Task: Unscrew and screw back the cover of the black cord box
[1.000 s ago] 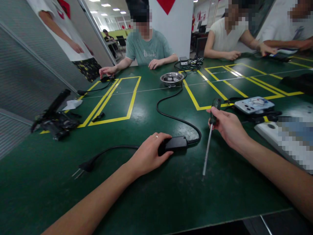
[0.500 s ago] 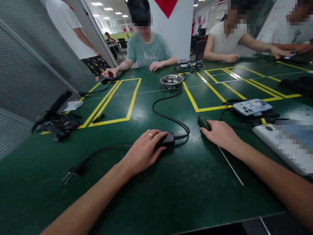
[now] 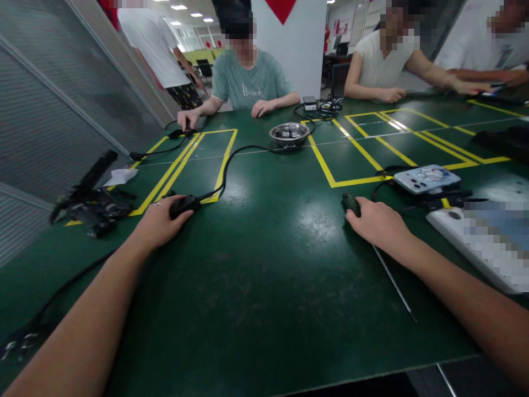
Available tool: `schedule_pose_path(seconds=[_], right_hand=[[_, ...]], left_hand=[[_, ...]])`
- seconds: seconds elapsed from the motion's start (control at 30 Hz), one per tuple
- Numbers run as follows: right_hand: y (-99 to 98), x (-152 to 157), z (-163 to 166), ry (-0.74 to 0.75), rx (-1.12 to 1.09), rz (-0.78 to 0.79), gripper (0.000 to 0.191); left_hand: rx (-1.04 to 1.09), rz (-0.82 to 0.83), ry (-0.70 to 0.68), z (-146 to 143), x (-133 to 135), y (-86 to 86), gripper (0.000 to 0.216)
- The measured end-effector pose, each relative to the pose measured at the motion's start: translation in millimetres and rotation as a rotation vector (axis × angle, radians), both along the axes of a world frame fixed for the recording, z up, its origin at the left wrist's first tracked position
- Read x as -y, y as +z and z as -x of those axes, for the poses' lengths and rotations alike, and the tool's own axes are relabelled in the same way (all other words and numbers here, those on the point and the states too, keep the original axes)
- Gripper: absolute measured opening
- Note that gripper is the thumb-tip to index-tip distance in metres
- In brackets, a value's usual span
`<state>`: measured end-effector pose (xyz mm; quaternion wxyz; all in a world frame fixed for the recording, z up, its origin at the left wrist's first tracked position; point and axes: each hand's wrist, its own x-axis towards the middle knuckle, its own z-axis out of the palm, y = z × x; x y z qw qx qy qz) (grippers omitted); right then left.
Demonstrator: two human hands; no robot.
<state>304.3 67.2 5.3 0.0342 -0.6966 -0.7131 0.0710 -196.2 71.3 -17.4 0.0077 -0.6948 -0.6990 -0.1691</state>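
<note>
My left hand [image 3: 162, 222] is closed round a black power adapter [image 3: 184, 205] at the near corner of the left taped area. From the adapter a black cable [image 3: 225, 171] curves away past a steel bowl [image 3: 289, 134]. Its other lead runs behind my left wrist to a two-pin plug [image 3: 25, 341] at the lower left. My right hand [image 3: 378, 223] grips the dark green handle of a screwdriver [image 3: 351, 204]. The screwdriver's thin metal shaft points back toward the table's near edge, passing under the hand.
Black equipment [image 3: 93, 198] and a white paper [image 3: 122, 176] lie at the left. A patterned phone [image 3: 427, 179] and a white case [image 3: 467, 242] are on the right. Coiled cables [image 3: 326, 108] rest beyond the bowl. Co-workers sit across the green table [image 3: 264, 298]; one person stands behind.
My left hand has carried the adapter left and away from me, pulling its cable and plug along. My right hand, still on the screwdriver, has barely shifted. The standing person has moved right.
</note>
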Motion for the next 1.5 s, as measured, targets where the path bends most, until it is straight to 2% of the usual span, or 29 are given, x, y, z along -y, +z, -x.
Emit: schedule_pose_path(seconds=[0.17, 0.4, 0.47, 0.53, 0.63, 0.7, 0.83, 0.93, 1.07, 1.2, 1.33, 1.5], right_hand=[[0.6, 0.5, -0.1, -0.038, 0.056, 0.01, 0.045], [-1.8, -0.2, -3.1, 0.019, 0.034, -0.026, 0.04], [0.9, 1.1, -1.6, 0.004, 0.029, -0.051, 0.045], [6.8, 3.0, 0.7, -0.001, 0.017, -0.161, 0.052], [20.0, 7.7, 8.3, 0.078, -0.17, -0.326, 0.054], [28.4, 12.8, 18.2, 0.188, -0.448, -0.224, 0.052], [32.1, 24.9, 48.5, 0.349, -1.074, 0.298, 0.066], [20.1, 28.1, 68.1, 0.373, -1.362, 0.404, 0.059], [-1.8, 21.2, 71.9, 0.309, -1.543, 0.465, 0.051], [-8.8, 7.4, 55.5, 0.145, -1.737, 0.561, 0.042], [-6.9, -7.3, 39.2, -0.055, -1.911, 0.671, 0.038], [-12.5, -15.0, 34.6, -0.131, -1.947, 0.66, 0.035]], left_hand=[[0.054, -0.067, 0.017, 0.6, 0.0, -5.3, 0.062], [0.14, -0.198, 0.133, -17.1, 14.9, 9.3, 0.059], [0.158, -0.188, 0.125, -32.1, 17.9, 14.8, 0.055], [0.172, -0.145, 0.073, -55.6, 21.1, 20.1, 0.05], [0.199, -0.07, -0.039, -105.4, 32.4, 29.0, 0.047], [0.281, 0.027, -0.163, -142.9, 45.5, 36.5, 0.045], [0.465, 0.151, -0.355, -204.2, 70.8, 49.7, 0.041], [0.493, 0.17, -0.451, -226.6, 75.6, 48.4, 0.033], [0.44, 0.126, -0.512, -230.7, 67.9, 31.1, 0.032], [0.383, 0.133, -0.613, -221.7, 60.1, 16.6, 0.041], [0.384, 0.166, -0.547, -212.8, 53.7, 12.0, 0.036], [0.37, 0.098, -0.482, -206.6, 51.3, 10.9, 0.035]])
